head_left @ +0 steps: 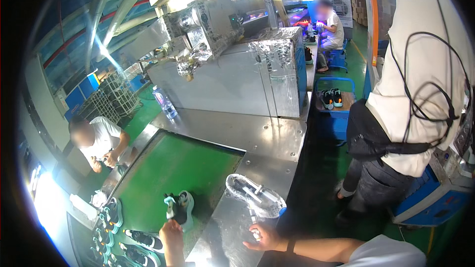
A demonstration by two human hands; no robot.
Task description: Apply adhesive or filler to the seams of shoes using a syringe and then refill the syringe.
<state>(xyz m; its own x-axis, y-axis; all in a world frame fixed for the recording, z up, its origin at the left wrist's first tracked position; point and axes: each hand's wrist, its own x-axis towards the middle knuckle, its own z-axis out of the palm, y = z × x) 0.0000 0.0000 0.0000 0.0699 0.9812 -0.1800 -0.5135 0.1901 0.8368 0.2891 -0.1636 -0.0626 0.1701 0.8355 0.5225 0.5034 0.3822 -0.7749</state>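
My left hand [171, 237] is closed at the near end of a black sneaker [182, 207] with a teal collar and pale sole, over the green belt [198, 160]. My right hand [266, 237] is closed round a small white stick-like piece, whose kind I cannot make out. Just beyond that hand, a whitish, crusted, shoe-shaped tray [255, 195] with white rods lying across it rests on the metal ledge [274, 136]. Several dark sneakers [141, 240] with teal and white soles lie at the belt's near left.
A clear bottle [165, 103] stands by the grey machine housing [227, 81]. Across the belt sits a person [101, 141] with a small object in hand. At right stands another person [425, 69] in a pale top. A blue cart [334, 106] carries a pair of sneakers.
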